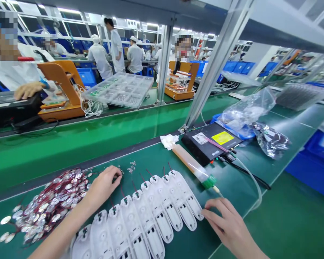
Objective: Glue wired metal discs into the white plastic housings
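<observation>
Lying at the right fingers (pixel 212 216), white casings (pixel 158 207), fanned in a row

- Nine white shells (pixel 162 223) in a row on the green bench surface (pixel 135 154).
- One pile of metal discs (pixel 54 201) near the surface's far edge, overlapping too much to count.
- One loose scatter of tiny parts (pixel 131 167), also near the far edge, too small to number.
- One syringe (pixel 191 165), one tissue (pixel 169 141) and one black control box (pixel 210 144) toward the far edge.
- Two plastic bags (pixel 250 108) farther along the surface.
- Two orange fixtures (pixel 61 91) across the gap.
</observation>
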The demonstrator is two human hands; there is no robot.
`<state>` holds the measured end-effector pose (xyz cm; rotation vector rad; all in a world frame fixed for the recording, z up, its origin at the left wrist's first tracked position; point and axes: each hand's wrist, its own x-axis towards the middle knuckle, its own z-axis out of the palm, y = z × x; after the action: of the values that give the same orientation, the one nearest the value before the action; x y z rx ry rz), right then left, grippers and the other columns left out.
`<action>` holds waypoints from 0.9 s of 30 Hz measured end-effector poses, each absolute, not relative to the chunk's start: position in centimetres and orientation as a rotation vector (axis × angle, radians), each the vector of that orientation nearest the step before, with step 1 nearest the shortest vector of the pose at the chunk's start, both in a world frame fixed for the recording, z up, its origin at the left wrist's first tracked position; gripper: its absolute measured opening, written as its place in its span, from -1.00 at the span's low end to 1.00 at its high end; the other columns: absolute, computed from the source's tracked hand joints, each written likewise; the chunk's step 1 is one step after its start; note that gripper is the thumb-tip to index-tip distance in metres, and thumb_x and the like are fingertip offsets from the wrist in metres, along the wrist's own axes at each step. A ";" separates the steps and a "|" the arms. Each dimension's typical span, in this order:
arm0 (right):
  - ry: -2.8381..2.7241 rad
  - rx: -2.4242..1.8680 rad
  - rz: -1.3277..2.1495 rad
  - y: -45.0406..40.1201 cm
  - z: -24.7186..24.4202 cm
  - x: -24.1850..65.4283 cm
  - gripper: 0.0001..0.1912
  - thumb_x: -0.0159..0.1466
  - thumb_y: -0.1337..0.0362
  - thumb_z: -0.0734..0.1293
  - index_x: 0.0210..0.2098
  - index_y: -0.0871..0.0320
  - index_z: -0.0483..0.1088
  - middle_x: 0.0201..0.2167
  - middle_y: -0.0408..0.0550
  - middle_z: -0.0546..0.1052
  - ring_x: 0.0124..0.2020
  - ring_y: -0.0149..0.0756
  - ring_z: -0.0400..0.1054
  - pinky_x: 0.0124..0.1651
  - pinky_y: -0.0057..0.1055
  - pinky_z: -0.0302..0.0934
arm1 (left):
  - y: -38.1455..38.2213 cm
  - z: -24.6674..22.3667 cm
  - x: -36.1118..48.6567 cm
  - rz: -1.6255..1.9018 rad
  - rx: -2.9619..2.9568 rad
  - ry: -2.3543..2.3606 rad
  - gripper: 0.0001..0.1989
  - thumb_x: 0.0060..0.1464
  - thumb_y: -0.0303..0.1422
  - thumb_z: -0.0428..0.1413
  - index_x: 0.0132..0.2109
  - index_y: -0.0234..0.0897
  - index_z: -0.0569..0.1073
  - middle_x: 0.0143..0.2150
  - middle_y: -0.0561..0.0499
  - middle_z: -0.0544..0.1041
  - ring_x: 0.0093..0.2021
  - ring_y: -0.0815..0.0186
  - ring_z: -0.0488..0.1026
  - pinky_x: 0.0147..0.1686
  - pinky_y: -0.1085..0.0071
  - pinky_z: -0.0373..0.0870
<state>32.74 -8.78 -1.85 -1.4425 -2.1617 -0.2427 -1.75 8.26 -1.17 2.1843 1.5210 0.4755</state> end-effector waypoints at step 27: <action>-1.957 -1.429 -0.244 -8.9 0.2 31.4 -0.73 0.22 0.45 0.21 -0.11 0.09 0.34 -0.35 -0.06 0.45 -0.35 -0.35 0.31 -0.34 -0.39 0.25 | 2.4 3.6 7.0 0.579 1.357 1.144 -0.76 -0.20 -0.20 0.14 -0.44 -0.31 0.48 -0.54 0.05 0.46 -0.72 0.46 0.29 -0.73 0.52 0.30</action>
<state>31.35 -8.91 0.24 -1.4288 -1.9573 -0.2441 7.03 2.40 3.64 1.3571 1.1443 0.5790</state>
